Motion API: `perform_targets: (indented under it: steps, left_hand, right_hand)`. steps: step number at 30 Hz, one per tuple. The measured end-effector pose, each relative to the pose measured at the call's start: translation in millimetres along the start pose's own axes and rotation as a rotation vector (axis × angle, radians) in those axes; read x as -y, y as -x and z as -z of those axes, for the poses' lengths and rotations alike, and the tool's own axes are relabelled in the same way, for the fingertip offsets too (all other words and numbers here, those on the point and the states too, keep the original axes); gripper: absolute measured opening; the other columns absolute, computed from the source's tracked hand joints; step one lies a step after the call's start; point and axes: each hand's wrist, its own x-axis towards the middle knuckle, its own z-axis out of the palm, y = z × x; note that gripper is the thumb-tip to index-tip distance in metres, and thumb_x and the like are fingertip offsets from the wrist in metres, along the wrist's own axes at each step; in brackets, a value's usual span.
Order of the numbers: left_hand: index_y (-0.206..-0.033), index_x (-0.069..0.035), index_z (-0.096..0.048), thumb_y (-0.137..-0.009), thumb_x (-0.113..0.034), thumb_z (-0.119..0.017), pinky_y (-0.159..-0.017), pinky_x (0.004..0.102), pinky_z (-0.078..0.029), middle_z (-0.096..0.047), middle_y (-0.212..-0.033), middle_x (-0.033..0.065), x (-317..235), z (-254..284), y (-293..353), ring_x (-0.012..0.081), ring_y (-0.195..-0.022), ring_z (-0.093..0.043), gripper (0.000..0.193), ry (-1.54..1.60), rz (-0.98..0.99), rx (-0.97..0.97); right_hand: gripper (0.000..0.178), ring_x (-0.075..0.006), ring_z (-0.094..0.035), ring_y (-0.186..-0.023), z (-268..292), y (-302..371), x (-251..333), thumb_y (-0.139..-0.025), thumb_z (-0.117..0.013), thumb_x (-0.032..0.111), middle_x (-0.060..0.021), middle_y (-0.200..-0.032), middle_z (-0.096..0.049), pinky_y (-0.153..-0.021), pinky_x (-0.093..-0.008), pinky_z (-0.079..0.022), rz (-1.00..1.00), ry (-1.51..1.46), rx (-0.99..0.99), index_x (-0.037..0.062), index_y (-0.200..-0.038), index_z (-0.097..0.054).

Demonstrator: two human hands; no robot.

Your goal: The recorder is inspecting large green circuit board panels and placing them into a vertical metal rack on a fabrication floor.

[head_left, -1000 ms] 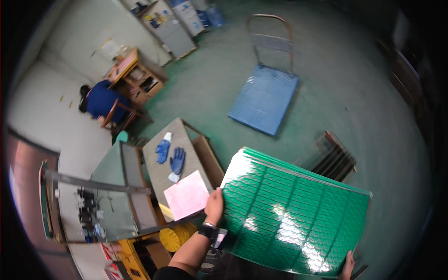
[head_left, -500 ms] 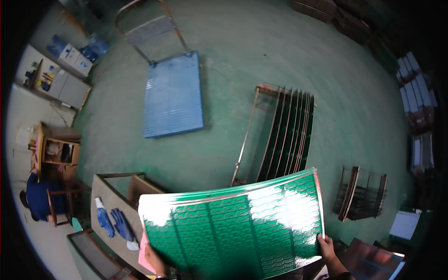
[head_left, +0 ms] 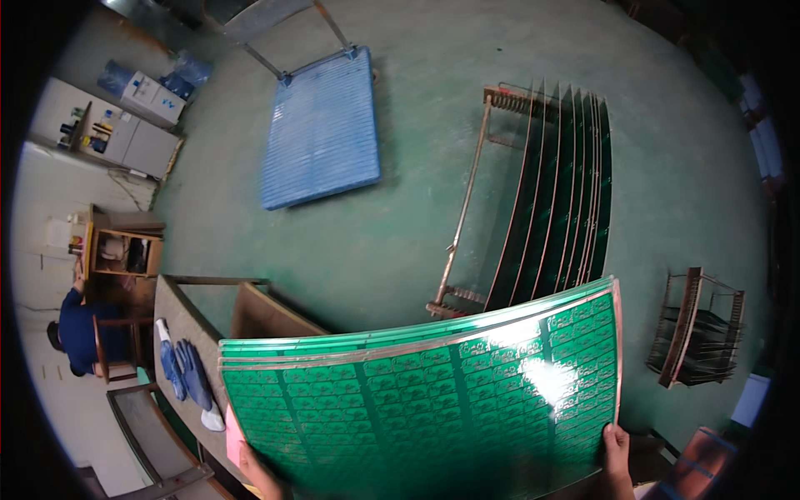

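Observation:
A stack of green circuit board panels (head_left: 417, 383) with copper-coloured edges spans the space between my hands. The top panel bears rows of repeated patterns and a bright glare on its right part. My left hand (head_left: 258, 473) is closed on the lower left edge, beside a pink sheet (head_left: 233, 437). Closed on the right edge, with the thumb in sight, is my right hand (head_left: 616, 452). The fingers of both hands under the stack are hidden. Past the stack's far edge stands a metal rack (head_left: 471, 200) with several upright green panels (head_left: 554, 200) in its slots.
A bench (head_left: 171, 296) on the left carries blue-and-white gloves (head_left: 183, 367). A blue flatbed trolley (head_left: 321, 133) stands farther off. At right is a smaller rack (head_left: 696, 333) of dark panels. A person in dark blue (head_left: 79, 333) sits by a desk at far left.
The view has shifted, so the racks now appear farther right and the long rack higher. The stack is still in both hands; the glare on it has shrunk to its right part.

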Motion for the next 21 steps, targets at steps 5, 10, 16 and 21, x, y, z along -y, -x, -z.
perform_targets:
  steps: [5, 10, 16, 21]
  left_hand:
    - [-0.088, -0.003, -0.059, -0.097, -0.032, -0.042, -0.07, 0.0256, -0.041, -0.058, -0.082, 0.0018, 24.9, 29.5, -0.4, 0.0102, -0.074, -0.051, 0.035, 0.163, 0.103, -0.011]
    - [-0.07, -0.009, -0.049, -0.097, -0.03, -0.043, -0.057, 0.0237, -0.032, -0.045, -0.067, -0.0051, 27.0, 60.3, 0.4, 0.0052, -0.062, -0.037, 0.035, 0.118, 0.084, 0.027]
    - [-0.064, -0.009, -0.042, -0.095, -0.027, -0.048, -0.053, 0.0252, -0.024, -0.033, -0.063, -0.0066, 65.7, 106.6, -5.5, 0.0051, -0.061, -0.027, 0.036, -0.067, 0.054, 0.042]
    - [-0.066, -0.004, -0.045, -0.095, -0.026, -0.046, -0.054, 0.0273, -0.028, -0.034, -0.062, -0.0046, 91.6, 139.3, -8.0, 0.0072, -0.061, -0.03, 0.037, -0.055, -0.033, 0.115]
  right_hand:
    - [0.034, -0.006, -0.051, -0.077, -5.2, 20.0, -4.3, -0.093, -0.052, 0.032, 0.0008, -0.085, -0.062, -0.072, -0.0226, -0.041, -0.004, -0.092, 0.028, -0.0007, -0.092, -0.063]
    - [0.035, -0.0083, -0.054, -0.081, -10.1, 55.6, -16.8, -0.093, -0.051, 0.031, -0.0024, -0.092, -0.064, -0.076, -0.0241, -0.043, -0.011, -0.146, 0.039, -0.0021, -0.099, -0.062]
    - [0.04, -0.0106, -0.056, -0.084, -21.2, 88.2, -57.8, -0.092, -0.052, 0.034, -0.0039, -0.093, -0.064, -0.079, -0.0254, -0.042, 0.059, -0.117, -0.015, -0.0039, -0.102, -0.062]
    - [0.043, -0.0122, -0.056, -0.086, -25.3, 144.4, -91.3, -0.092, -0.052, 0.038, -0.0051, -0.096, -0.063, -0.08, -0.0264, -0.042, 0.056, -0.18, -0.034, -0.0029, -0.104, -0.061]
